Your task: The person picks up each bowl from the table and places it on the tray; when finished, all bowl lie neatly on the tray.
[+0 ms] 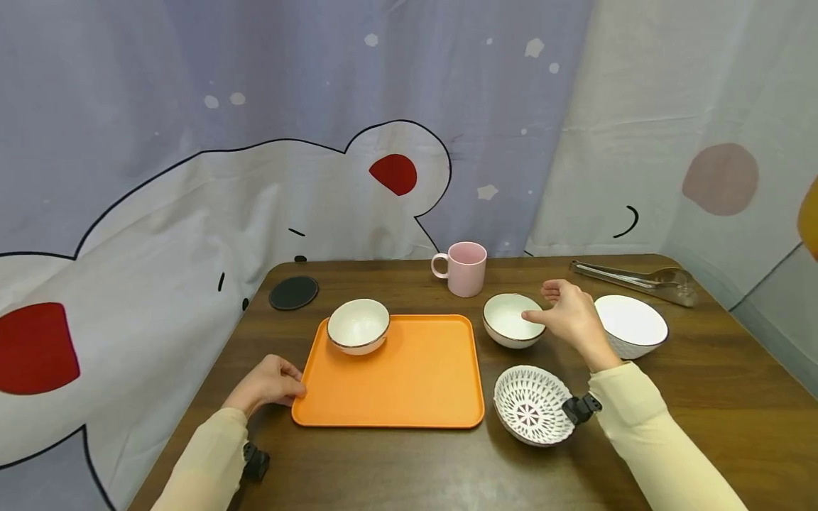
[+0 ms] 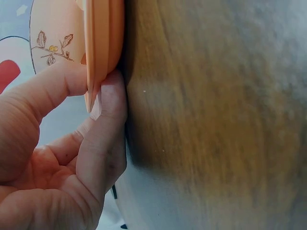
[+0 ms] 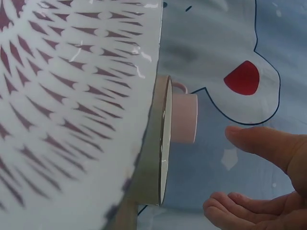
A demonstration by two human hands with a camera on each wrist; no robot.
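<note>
At the near left corner of the orange tray (image 1: 422,383), my left hand (image 1: 271,383) pinches the rim. In the left wrist view the thumb lies over the tray's rim (image 2: 103,43) and a finger presses from beneath. A white bowl (image 1: 359,323) with a dark rim sits at the tray's far left; a leafy twig pattern shows on its outside. My right hand (image 1: 569,312), thumb and fingers spread apart, hovers by the right side of another white bowl (image 1: 509,319) and holds nothing. Under the right wrist stands a patterned bowl (image 1: 530,397).
A pink mug (image 1: 466,268) stands at the back, right of centre. To the right are a larger white bowl (image 1: 631,323) and metal tongs (image 1: 639,279). A dark round coaster (image 1: 293,292) lies at the back left of the wooden table (image 1: 383,468). A patterned curtain (image 1: 319,85) hangs behind.
</note>
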